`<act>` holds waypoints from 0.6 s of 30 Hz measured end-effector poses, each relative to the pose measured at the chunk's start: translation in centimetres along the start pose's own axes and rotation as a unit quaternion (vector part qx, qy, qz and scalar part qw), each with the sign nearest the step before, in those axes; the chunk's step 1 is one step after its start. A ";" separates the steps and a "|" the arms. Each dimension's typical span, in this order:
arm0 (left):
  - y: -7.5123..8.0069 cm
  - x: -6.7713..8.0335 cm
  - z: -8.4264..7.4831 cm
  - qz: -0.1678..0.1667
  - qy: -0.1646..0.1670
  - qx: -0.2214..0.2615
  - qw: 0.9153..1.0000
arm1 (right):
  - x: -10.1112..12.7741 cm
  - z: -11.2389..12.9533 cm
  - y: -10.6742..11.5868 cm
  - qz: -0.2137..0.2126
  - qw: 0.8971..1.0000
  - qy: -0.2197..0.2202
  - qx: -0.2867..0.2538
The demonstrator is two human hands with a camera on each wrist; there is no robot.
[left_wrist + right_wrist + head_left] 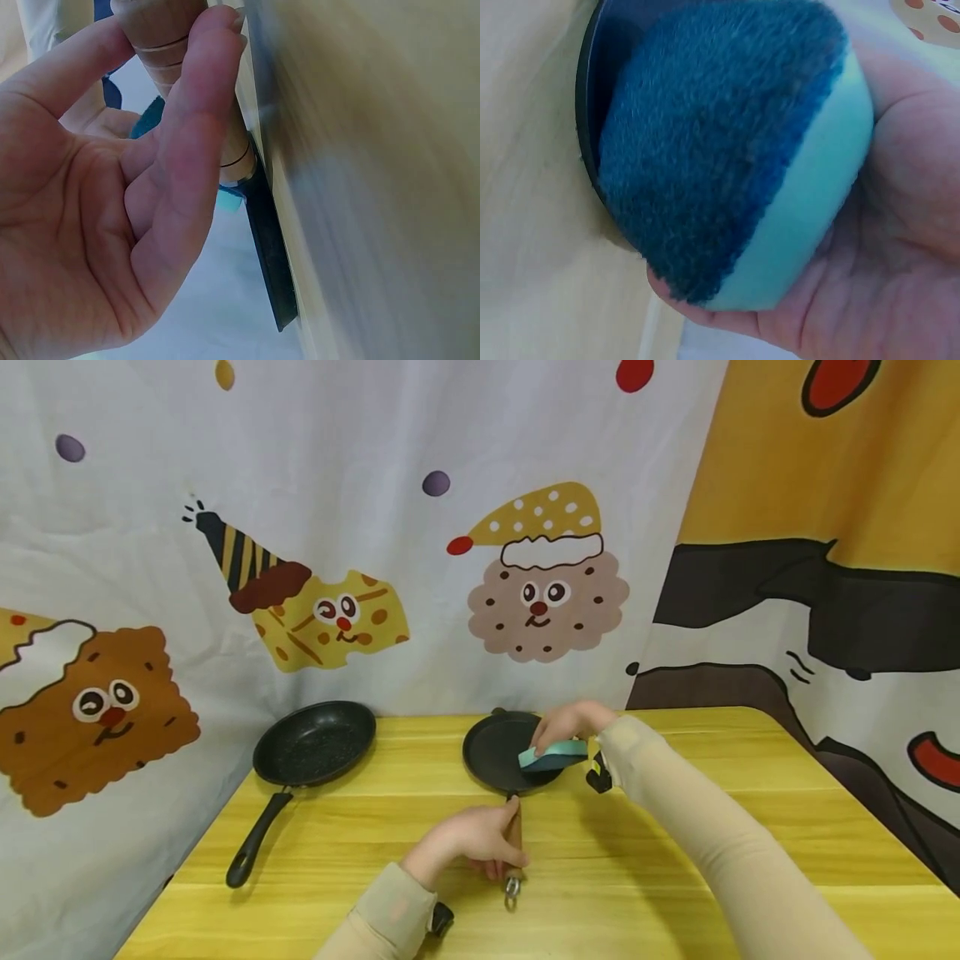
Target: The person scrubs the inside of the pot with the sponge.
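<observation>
Big pan [315,745] left of the small pan [491,747]. Left hand [476,839] curls round the handle [159,30], nearside of the small pan; a slack hold could let it swivel. Right hand [570,723] grips the sponge [553,755] over the small pan's right side, contact unclear; pressing the edge might tip it.

Observed a small black pan [489,750] on a yellow wood-grain table [637,881]. Noted a left hand [483,837] gripping the pan's brown handle [515,835], with a metal loop [512,887] at the near end. Noted a right hand [567,723] holding a teal sponge [555,755], darker underneath, above the pan's right side; could not determine contact. Logged a larger black frying pan [315,743] well apart at left, with a black handle [258,842] slanting toward the table's left edge. Recorded cartoon-printed fabric [420,543] behind the table.
</observation>
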State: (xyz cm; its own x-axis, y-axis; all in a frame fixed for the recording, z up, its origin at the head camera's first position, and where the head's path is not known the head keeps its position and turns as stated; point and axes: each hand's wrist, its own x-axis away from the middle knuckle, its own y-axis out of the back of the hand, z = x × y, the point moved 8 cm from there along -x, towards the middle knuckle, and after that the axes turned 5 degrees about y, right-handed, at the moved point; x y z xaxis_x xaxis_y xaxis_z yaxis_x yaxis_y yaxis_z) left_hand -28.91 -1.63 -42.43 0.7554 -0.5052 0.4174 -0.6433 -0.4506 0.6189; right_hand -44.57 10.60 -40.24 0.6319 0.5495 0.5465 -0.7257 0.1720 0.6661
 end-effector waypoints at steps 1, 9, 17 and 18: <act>0.0 0.0 -0.1 0.000 -0.001 0.001 1.000 | 0.0 0.0 -0.2 0.005 1.000 0.003 -0.008; -0.7 0.1 -0.8 -0.017 -0.010 -0.031 0.999 | -0.1 0.2 -1.8 0.034 0.990 0.052 -0.124; -0.8 -0.1 -0.9 -0.025 -0.010 -0.036 0.999 | -0.9 1.1 -2.9 0.064 0.969 0.128 -0.204; -0.8 -0.1 -0.9 -0.025 -0.011 -0.037 0.999 | -0.9 1.2 -2.9 0.057 0.969 0.132 -0.201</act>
State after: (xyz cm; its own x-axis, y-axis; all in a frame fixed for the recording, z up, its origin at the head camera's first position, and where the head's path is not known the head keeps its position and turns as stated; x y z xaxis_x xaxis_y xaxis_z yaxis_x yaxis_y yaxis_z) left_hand -28.39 -0.56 -42.39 0.7826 -0.4998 0.3711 -0.5939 -0.4208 0.6857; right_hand -42.71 8.62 -42.11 0.4881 0.7646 0.4209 -0.8678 0.3734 0.3279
